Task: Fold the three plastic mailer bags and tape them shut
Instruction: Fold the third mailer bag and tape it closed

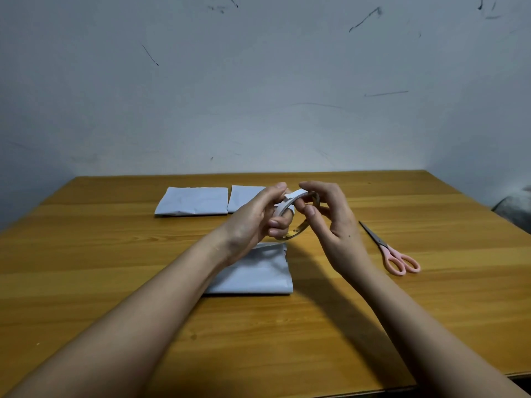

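Mailer bags sit folded on the bench (115, 254): two far bags (192, 201) side by side, one near bag (258, 271) under the wrists. Untaped, its fold may spring open. Above it both grips pinch the tape roll (296, 214), left hand (253, 219) and right hand (330, 216); a torn end could restick. Scissors (390, 251) lie right.

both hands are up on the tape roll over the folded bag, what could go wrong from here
1. The nearest folded mailer bag lies unheld on the table while the left hand and right hand both hold the tape roll; its fold may spring open.
2. The scissors lie off to the right, so cutting means loosening one grip, and the peeled tape end might stick back.
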The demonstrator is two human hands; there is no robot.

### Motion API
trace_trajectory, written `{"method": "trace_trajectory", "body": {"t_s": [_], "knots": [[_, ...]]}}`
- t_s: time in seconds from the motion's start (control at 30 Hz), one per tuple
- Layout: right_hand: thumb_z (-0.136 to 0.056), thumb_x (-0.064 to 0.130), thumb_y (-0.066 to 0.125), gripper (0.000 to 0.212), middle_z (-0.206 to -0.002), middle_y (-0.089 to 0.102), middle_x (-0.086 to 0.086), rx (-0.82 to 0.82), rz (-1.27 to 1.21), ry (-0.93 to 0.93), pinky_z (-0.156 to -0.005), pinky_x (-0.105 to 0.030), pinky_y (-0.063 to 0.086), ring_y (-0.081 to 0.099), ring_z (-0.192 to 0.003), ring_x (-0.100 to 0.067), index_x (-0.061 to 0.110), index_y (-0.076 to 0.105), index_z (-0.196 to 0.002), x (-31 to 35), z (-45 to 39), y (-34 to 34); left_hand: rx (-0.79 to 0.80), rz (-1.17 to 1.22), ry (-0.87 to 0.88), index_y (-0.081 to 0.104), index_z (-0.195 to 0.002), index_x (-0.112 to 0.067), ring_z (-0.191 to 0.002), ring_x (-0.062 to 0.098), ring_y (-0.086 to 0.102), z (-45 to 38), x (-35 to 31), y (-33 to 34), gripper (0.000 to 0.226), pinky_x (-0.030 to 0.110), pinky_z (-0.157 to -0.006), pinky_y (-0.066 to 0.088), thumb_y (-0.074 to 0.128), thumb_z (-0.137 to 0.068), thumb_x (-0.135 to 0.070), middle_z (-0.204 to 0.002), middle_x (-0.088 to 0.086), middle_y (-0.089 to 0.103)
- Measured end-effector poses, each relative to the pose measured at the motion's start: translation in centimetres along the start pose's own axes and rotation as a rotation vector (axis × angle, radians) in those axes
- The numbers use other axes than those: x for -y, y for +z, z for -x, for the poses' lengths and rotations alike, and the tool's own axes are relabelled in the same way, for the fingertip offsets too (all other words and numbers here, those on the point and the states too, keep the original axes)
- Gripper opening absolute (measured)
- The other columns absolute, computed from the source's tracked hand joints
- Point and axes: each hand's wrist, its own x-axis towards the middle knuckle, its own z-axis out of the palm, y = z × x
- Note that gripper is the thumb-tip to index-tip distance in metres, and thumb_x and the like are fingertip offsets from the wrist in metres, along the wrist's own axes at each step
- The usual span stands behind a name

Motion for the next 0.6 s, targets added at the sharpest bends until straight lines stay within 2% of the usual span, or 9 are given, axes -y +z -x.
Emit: {"method": "trace_trajectory", "body": {"t_s": [0.1, 0.17, 0.23, 0.3, 0.37, 0.43, 0.5, 0.6], "knots": [[-0.093, 0.036, 0.048, 0.03, -0.11, 0.057, 0.001, -0.022, -0.032, 0.012, -0.083, -0.015, 0.043, 0.057, -0.103, -0.008, 0.018, 0.057, -0.117, 0.1, -0.1, 0.0, 0.011, 0.03, -0.012, 0.052, -0.104, -0.002, -0.053, 0.012, 0.023, -0.1, -0.1, -0.1, 0.049, 0.02, -0.052, 0.03, 0.02, -0.096, -0.038, -0.056, -0.002, 0.027], [-0.096, 0.029, 0.049, 0.021, -0.105, 0.061, 0.0, -0.035, -0.033, 0.027, -0.078, -0.016, 0.045, 0.06, -0.097, -0.009, 0.018, 0.059, -0.11, 0.1, -0.3, 0.0, -0.03, 0.014, -0.031, 0.057, -0.102, 0.002, -0.055, 0.012, 0.03, -0.1, -0.2, -0.3, 0.056, 0.019, -0.053, 0.035, 0.012, -0.098, -0.031, -0.057, -0.001, 0.032], [-0.096, 0.019, 0.052, 0.012, -0.098, 0.062, 0.0, -0.044, -0.025, 0.041, -0.073, -0.014, 0.043, 0.061, -0.091, -0.006, 0.016, 0.06, -0.103, 0.0, -0.5, 0.0, -0.119, -0.027, -0.058, 0.063, -0.098, -0.005, -0.058, 0.013, 0.046, 0.0, -0.1, -0.4, 0.057, 0.019, -0.061, 0.042, 0.012, -0.1, -0.03, -0.06, 0.001, 0.045], [-0.094, 0.015, 0.053, 0.01, -0.095, 0.061, 0.001, -0.061, 0.019, 0.031, -0.072, -0.011, 0.041, 0.057, -0.087, -0.003, 0.014, 0.06, -0.1, -0.2, -0.7, -0.1, -0.297, -0.116, -0.068, 0.065, -0.098, -0.013, -0.067, 0.009, 0.062, 0.0, 0.0, -0.5, 0.045, 0.021, -0.071, 0.045, 0.024, -0.102, -0.032, -0.071, 0.0, 0.061], [-0.094, 0.016, 0.055, 0.011, -0.093, 0.058, 0.002, -0.057, 0.122, -0.025, -0.073, -0.009, 0.039, 0.054, -0.085, 0.001, 0.01, 0.062, -0.1, -0.3, -0.8, -0.2, -0.471, -0.235, -0.047, 0.068, -0.098, -0.019, -0.071, -0.002, 0.065, 0.0, 0.2, -0.5, 0.027, 0.024, -0.078, 0.044, 0.042, -0.099, -0.029, -0.082, -0.007, 0.068], [-0.095, 0.016, 0.056, 0.012, -0.094, 0.055, 0.005, -0.046, 0.237, -0.1, -0.073, -0.007, 0.038, 0.052, -0.083, 0.005, 0.007, 0.062, -0.1, -0.3, -0.8, -0.1, -0.542, -0.272, -0.033, 0.071, -0.092, -0.019, -0.074, -0.003, 0.065, 0.0, 0.3, -0.8, 0.019, 0.027, -0.083, 0.046, 0.053, -0.095, -0.026, -0.084, -0.01, 0.07], [-0.095, 0.018, 0.056, 0.015, -0.093, 0.055, 0.004, -0.054, 0.336, -0.18, -0.072, -0.013, 0.042, 0.053, -0.081, 0.001, 0.006, 0.064, -0.1, -0.3, -0.9, 0.1, -0.564, -0.242, -0.067, 0.072, -0.085, -0.02, -0.078, 0.003, 0.068, 0.2, 0.2, -0.9, 0.019, 0.031, -0.086, 0.049, 0.055, -0.094, -0.024, -0.086, -0.008, 0.072], [-0.094, 0.017, 0.058, 0.016, -0.088, 0.059, -0.004, -0.074, 0.492, -0.315, -0.066, -0.027, 0.045, 0.054, -0.074, -0.018, 0.005, 0.067, -0.097, -0.5, -1.3, 0.3, -0.572, -0.219, -0.123, 0.072, -0.09, -0.017, -0.083, 0.007, 0.069, 0.3, -0.1, -1.0, 0.018, 0.027, -0.086, 0.052, 0.056, -0.094, -0.024, -0.092, -0.005, 0.073]]}}
